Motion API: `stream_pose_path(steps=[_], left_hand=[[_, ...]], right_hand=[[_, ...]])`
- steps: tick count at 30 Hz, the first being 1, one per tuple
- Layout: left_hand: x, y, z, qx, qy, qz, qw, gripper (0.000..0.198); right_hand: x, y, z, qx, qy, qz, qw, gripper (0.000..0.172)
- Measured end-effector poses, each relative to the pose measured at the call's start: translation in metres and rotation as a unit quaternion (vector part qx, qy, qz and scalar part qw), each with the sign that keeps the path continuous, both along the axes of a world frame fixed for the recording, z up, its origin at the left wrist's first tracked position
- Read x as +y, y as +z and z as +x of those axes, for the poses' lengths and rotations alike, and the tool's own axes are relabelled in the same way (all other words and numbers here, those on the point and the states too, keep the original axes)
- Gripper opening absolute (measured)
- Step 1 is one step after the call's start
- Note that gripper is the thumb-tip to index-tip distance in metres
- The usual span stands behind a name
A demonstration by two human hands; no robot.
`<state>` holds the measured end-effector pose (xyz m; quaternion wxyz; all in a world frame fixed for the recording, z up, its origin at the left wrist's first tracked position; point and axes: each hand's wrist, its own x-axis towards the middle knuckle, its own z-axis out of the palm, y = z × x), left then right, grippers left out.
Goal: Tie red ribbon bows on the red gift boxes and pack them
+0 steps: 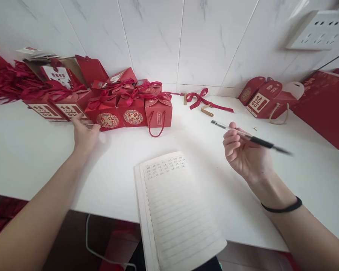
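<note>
My right hand [244, 152] hovers palm-up over the white table [31, 158], fingers curled round a black pen [251, 138] that lies across them. My left hand [84, 133] reaches to the far left and rests against the front of a red gift box [106, 113] in a row of such boxes; its fingers are curled and partly hidden. An open lined notebook [175, 210] with several rows of small numbers at the top of its page lies between my arms, hanging over the table's near edge.
More red gift boxes with ribbons [59, 94] crowd the back left against the tiled wall. A loose red ribbon [203, 99] lies at the back centre. Red boxes and bags [262, 99] stand at the right. A wall socket [319, 32] sits at the upper right.
</note>
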<state>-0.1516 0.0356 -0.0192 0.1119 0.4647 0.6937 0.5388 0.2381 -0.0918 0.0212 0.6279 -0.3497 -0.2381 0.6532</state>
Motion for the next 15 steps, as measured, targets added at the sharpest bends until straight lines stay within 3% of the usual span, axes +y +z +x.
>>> stream_pose_path(steps=[5, 9, 15], left_hand=[[-0.002, -0.001, 0.0, 0.056, -0.011, -0.009, 0.998, 0.062], [-0.002, -0.001, 0.0, 0.054, -0.006, -0.017, 0.998, 0.061], [-0.002, -0.001, -0.001, 0.052, -0.014, -0.015, 0.998, 0.062]], right_hand=[[-0.003, -0.005, -0.004, -0.096, 0.002, 0.013, 0.995, 0.009], [-0.006, -0.011, -0.008, -0.092, 0.056, 0.049, 0.993, 0.017], [-0.009, -0.008, -0.011, -0.102, 0.13, 0.033, 0.986, 0.018]])
